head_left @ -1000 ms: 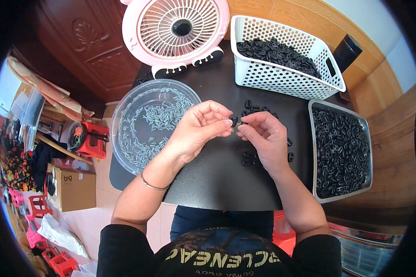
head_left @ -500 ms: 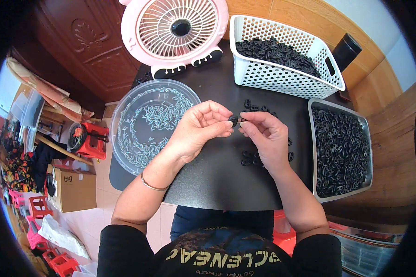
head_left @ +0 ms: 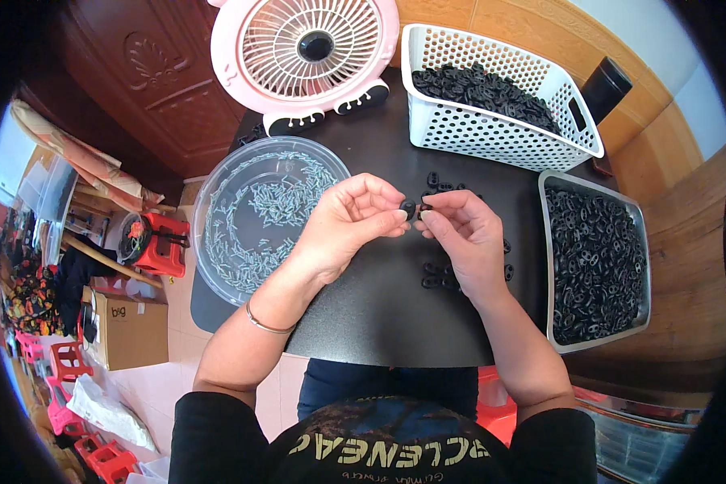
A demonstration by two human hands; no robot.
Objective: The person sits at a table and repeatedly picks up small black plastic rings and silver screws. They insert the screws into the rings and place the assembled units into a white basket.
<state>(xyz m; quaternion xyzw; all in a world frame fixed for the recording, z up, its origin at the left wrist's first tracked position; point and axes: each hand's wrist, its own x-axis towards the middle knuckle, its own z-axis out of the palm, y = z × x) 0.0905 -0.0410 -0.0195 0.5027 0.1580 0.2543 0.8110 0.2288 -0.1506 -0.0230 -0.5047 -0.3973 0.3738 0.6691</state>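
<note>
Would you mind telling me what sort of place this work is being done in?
Probably a home workshop for piecework assembly: a small black table holds a white basket and metal tray of black plastic parts, a clear bowl of small metal pins, and a wooden door stands behind.

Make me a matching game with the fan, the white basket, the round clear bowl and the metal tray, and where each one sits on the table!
Things:
1. pink fan
2. white basket
3. round clear bowl
4. metal tray

Places:
A. right edge of the table, full of black pieces
B. left side, holding small silvery pins
C. far side, left of the basket
D. far right corner, holding black pieces

Pairs: 1-C, 2-D, 3-B, 4-A
</note>
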